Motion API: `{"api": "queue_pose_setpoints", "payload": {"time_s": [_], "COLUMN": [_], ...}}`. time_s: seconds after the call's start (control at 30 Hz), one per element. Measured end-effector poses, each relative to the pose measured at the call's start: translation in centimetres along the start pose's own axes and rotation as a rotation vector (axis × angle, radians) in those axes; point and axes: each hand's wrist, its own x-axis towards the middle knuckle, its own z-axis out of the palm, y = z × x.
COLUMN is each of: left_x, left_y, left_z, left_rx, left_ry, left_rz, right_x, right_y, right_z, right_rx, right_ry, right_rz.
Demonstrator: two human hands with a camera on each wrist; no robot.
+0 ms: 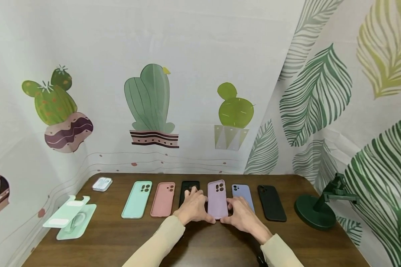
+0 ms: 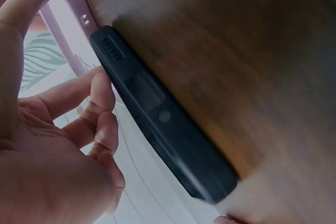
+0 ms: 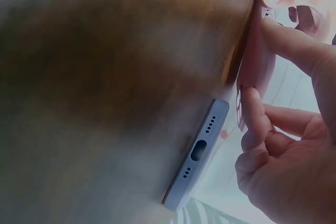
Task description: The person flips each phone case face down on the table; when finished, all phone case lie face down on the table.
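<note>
A lavender phone case (image 1: 217, 200) with a camera cut-out at its top lies between both hands, its far end tipped slightly up from the row. My left hand (image 1: 195, 205) grips its left side, thumb at the bottom edge; the right hand (image 1: 242, 215) grips the right side the same way. Under the left hand a black phone case (image 1: 189, 184) is partly hidden; its port edge fills the middle of the left wrist view. A blue-grey phone case (image 1: 242, 191) lies partly behind the right hand, and the right wrist view shows its bottom edge with port holes.
Left in the row lie a mint phone case (image 1: 137, 200) and a pink phone case (image 1: 163, 200). Another black phone case (image 1: 271, 203) is at the right, beside a dark green stand (image 1: 317, 211). A mint folding stand (image 1: 75, 218) and a small white box (image 1: 102, 184) occupy the left side.
</note>
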Motion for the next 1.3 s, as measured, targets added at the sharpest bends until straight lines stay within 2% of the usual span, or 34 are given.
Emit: {"api": "queue_pose_setpoints", "payload": {"time_s": [0.2,0.47,0.57,0.83,1.03,1.3], "left_x": [0.0,0.1,0.0,-0.1,0.0,0.0], "left_y": [0.3,0.6,0.7,0.9,0.7,0.3], "left_z": [-0.1,-0.2,-0.4,-1.1,-1.2,-0.9], "left_rx": [-0.092,-0.137,-0.187,-0.327,-0.395,-0.456], "left_ry": [-0.029,-0.052,-0.067,-0.175,-0.170,-0.156], "left_rz": [-0.020,-0.004,-0.008,-0.052,-0.050,-0.084], "right_x": [-0.5,-0.7,-0.7,-0.7,-0.8,-0.5], "right_y": [-0.2,-0.8,-1.0,-1.9,-2.4,-2.4], "right_z": [-0.4,-1.1,-1.3,-1.4,-1.2,-1.2], "right_rx": [0.033,0.033,0.024,0.021,0.076,0.111], "right_ry": [0.030,0.034,0.037,0.063,0.055,0.028], "right_rz": [-0.012,-0.023,-0.034,-0.071,-0.103,-0.126]}}
